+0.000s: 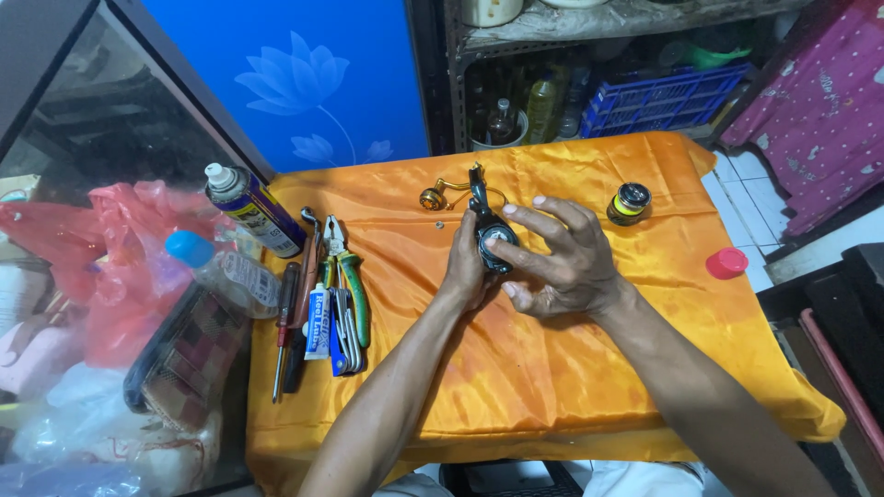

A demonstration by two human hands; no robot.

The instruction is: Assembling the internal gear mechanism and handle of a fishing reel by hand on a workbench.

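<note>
Head view, looking down on one orange cloth [552, 387] spread over a small table. Two hands at centre, both on one black fishing reel body [493, 241]. Left hand [468, 267] wraps it from the left side, fingers curled shut around the body. Right hand [557, 262] comes in from the right, fingers half spread, tips resting on the reel's round face; thumb underneath, grip there hard to see. Reel sits just above the cloth, mid-table, its stem pointing away from the person.

One gold crank handle [440, 193] lies on the cloth just beyond the reel, near its far end; touching or not, cannot tell. One spool [630, 202] with a yellow band stands upright to the right, well apart from the hands. One red cap [726, 263] near the right edge of the cloth.

Left edge of the cloth: one spray can [253, 210] lying tilted, one clear plastic bottle [226, 271] with a blue cap, one pair of green-handled pliers [348, 281], one small white tube [317, 322], one red-handled screwdriver [284, 322]. Some thin metal keys beside the tube, count unclear, maybe four.

One blue crate [658, 99] on the shelf behind.
</note>
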